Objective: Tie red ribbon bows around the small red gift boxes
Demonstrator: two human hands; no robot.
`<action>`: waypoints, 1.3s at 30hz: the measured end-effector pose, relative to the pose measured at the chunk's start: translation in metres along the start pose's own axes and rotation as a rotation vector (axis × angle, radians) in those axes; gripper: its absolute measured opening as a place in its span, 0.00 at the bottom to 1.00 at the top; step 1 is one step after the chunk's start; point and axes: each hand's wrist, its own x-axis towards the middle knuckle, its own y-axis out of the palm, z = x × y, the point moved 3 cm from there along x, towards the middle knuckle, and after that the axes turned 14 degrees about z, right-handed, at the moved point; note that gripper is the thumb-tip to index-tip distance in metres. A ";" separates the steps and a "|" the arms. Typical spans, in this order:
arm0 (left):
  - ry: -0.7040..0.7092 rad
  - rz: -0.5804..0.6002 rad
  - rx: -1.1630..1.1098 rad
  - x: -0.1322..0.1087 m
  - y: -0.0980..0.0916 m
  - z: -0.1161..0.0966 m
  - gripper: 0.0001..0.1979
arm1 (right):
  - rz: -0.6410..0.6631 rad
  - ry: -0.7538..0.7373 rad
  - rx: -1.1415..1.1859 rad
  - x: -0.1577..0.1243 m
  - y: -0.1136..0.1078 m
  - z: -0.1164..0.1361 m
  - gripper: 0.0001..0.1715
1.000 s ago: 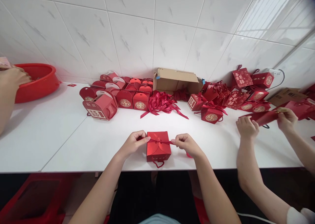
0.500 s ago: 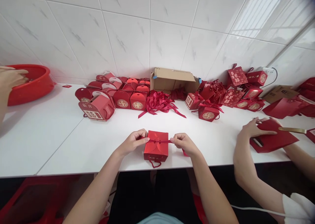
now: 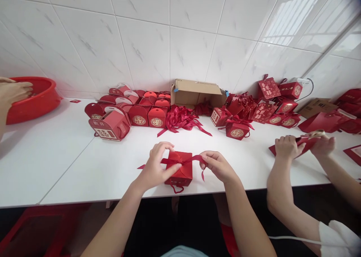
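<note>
A small red gift box [image 3: 181, 171] stands near the front edge of the white table [image 3: 70, 163]. A red ribbon [image 3: 184, 160] runs across its top. My left hand [image 3: 158, 164] rests on the box's left side, fingers curled over the ribbon at the knot. My right hand [image 3: 216, 163] pinches the ribbon's right part into a loop just beside the box. One loose ribbon end trails out to the left of my left hand.
Finished red boxes [image 3: 132, 112] and a heap of red ribbons [image 3: 182, 117] lie at the back by an open cardboard box [image 3: 197, 92]. More red boxes [image 3: 262, 104] sit back right. A person's hands [image 3: 303, 146] on the right fold a red sheet. Another hand [image 3: 12, 91] reaches a red basin [image 3: 39, 101].
My hands stopped pulling the ribbon taut sideways. The left hand moved onto the box top; the right now holds a ribbon loop. The person on the right lifted the red sheet.
</note>
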 end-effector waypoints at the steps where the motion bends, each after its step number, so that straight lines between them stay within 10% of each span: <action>1: 0.027 0.008 0.076 0.002 0.004 -0.010 0.16 | 0.008 -0.010 0.031 0.000 0.003 0.003 0.15; 10: 0.025 -0.346 0.299 0.016 0.020 -0.026 0.14 | -0.069 0.019 -0.024 -0.008 0.017 0.020 0.14; 19: -0.018 -0.333 0.232 0.013 0.021 -0.025 0.13 | -0.062 -0.081 -0.293 0.017 0.031 0.002 0.17; 33: -0.255 0.116 -0.292 -0.003 -0.002 0.043 0.12 | -0.062 -0.132 -0.312 0.024 0.047 -0.003 0.12; 39: -0.286 0.240 -0.367 -0.008 -0.005 0.045 0.18 | -0.297 -0.052 -0.490 0.029 0.054 -0.008 0.09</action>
